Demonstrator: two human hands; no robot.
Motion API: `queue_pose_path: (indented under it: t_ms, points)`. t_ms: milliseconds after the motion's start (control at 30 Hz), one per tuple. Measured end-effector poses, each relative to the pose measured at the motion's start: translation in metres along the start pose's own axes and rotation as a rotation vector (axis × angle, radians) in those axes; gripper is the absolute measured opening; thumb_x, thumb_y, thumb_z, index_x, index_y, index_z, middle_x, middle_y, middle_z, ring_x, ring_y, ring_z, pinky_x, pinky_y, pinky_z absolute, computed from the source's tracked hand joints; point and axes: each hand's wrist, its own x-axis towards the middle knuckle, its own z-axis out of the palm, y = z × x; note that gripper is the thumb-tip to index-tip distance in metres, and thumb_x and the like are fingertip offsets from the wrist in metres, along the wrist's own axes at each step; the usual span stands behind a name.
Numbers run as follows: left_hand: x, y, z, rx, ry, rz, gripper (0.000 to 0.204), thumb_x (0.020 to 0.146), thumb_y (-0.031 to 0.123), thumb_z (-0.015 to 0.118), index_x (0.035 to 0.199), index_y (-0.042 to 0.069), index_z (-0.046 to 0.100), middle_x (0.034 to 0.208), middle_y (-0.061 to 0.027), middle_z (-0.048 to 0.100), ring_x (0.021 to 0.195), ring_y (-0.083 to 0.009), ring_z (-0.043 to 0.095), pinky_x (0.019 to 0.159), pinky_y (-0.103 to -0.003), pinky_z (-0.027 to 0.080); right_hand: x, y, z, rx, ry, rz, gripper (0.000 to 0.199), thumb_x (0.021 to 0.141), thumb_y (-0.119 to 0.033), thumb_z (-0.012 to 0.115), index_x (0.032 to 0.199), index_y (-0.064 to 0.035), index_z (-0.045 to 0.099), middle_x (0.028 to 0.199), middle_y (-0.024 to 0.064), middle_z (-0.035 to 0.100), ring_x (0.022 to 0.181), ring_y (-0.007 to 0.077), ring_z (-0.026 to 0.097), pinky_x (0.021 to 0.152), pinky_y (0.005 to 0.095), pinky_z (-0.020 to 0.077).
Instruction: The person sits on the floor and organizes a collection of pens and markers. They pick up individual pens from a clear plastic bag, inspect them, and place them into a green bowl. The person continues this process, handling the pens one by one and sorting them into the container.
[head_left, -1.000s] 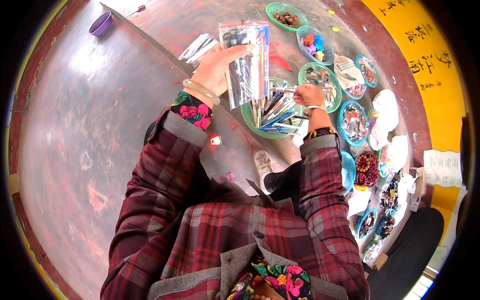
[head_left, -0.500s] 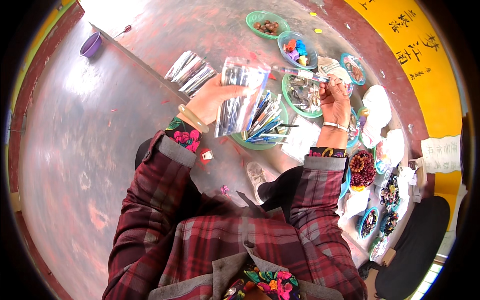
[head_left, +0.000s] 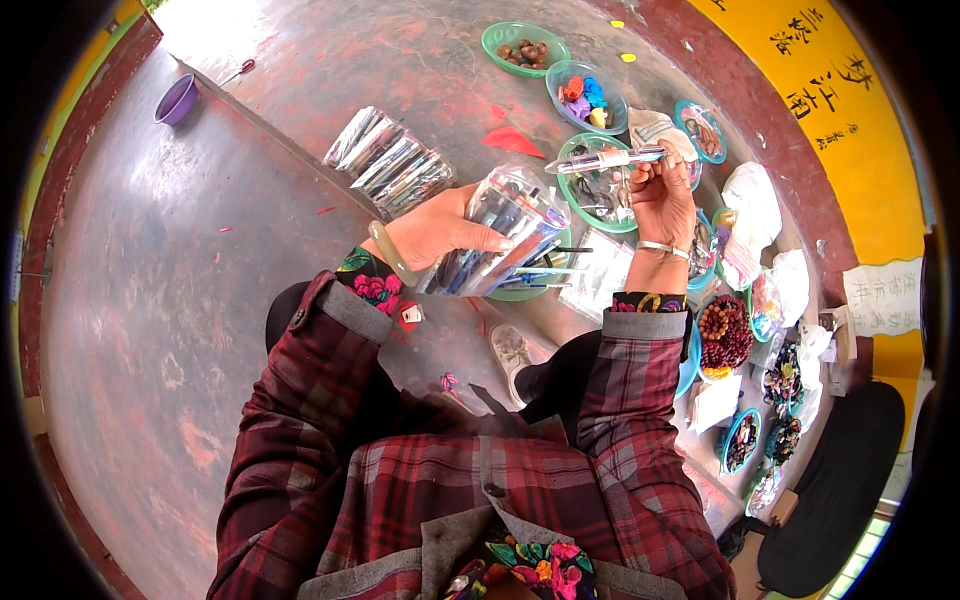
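Yellow wall band [head_left: 880, 190] curves down the upper right of the frame, painted with black brush-style characters [head_left: 822, 96] in slanting columns; below it, at the right edge, a white paper sheet [head_left: 885, 298] bears rows of fainter writing; print on the smaller goods is too small to make out.

Near the centre, the left hand [head_left: 437, 233] grips a clear plastic bag [head_left: 510, 225] packed with pens, its thumb pressed over the front; right of centre, the right hand [head_left: 662, 210] is raised and pinches a single pen [head_left: 605, 160] by its right end, the shaft lying nearly level across the picture, apart from the bag.

Beneath the bag sits a green basin [head_left: 520, 294], mostly hidden by it, with a few pen ends poking out to the right; white plastic packaging [head_left: 596, 278] lies just beside it; above left of the left hand, filled pen packs [head_left: 390, 165] lie in a row on the floor.

A red triangular scrap [head_left: 513, 141] lies at upper centre; a purple basin [head_left: 177, 100] stands at upper left, with a red-handled tool [head_left: 247, 66] near it; bowls of trinkets crowd the right side, including maroon beads [head_left: 725, 335], with white bags [head_left: 750, 210] among them; a light shoe [head_left: 510, 350] shows below the green basin.
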Motion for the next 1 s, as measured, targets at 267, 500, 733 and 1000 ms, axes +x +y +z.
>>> queue_pose_path:
  t_ms: [267,500,733,1000]
  points:
    - [-0.002,0.002,0.002,0.055,-0.034,0.0,0.049,0.076,0.001,0.068,0.122,0.003,0.051,0.111,-0.0028,0.059,0.101,-0.011,0.054,0.092,-0.028,0.042,-0.002,0.005,0.004,0.026,-0.117,-0.004,0.03,0.085,-0.008,0.063,0.113,0.0008,0.054,0.099,0.0118,0.061,0.083,0.0179,0.059,0.073,0.0279,0.0511]
    - [-0.001,-0.001,0.0,0.069,-0.049,-0.03,0.052,0.076,0.0,0.068,0.125,0.003,0.049,0.112,-0.0028,0.059,0.102,-0.0114,0.053,0.093,-0.028,0.04,-0.003,0.005,0.001,0.126,-0.163,-0.004,0.033,0.085,-0.008,0.063,0.116,-0.0004,0.053,0.105,0.0137,0.06,0.088,0.0183,0.058,0.077,0.0298,0.0504]
    - [0.0,-0.005,-0.002,0.075,-0.056,-0.04,0.053,0.076,-0.001,0.068,0.125,0.003,0.049,0.113,-0.0025,0.058,0.102,-0.0113,0.053,0.093,-0.028,0.04,-0.003,0.006,0.0,0.272,-0.191,0.017,0.034,0.084,-0.007,0.063,0.116,-0.0003,0.053,0.108,0.0143,0.06,0.091,0.0187,0.058,0.078,0.0311,0.0502]
    - [-0.001,-0.003,-0.001,0.107,-0.068,0.024,0.048,0.077,0.001,0.067,0.122,0.002,0.05,0.111,-0.0023,0.059,0.101,-0.0105,0.053,0.092,-0.028,0.041,0.0,0.01,-0.004,0.325,-0.17,0.085,0.035,0.083,-0.008,0.064,0.115,0.0016,0.053,0.107,0.0132,0.059,0.088,0.0188,0.057,0.077,0.0314,0.0495]
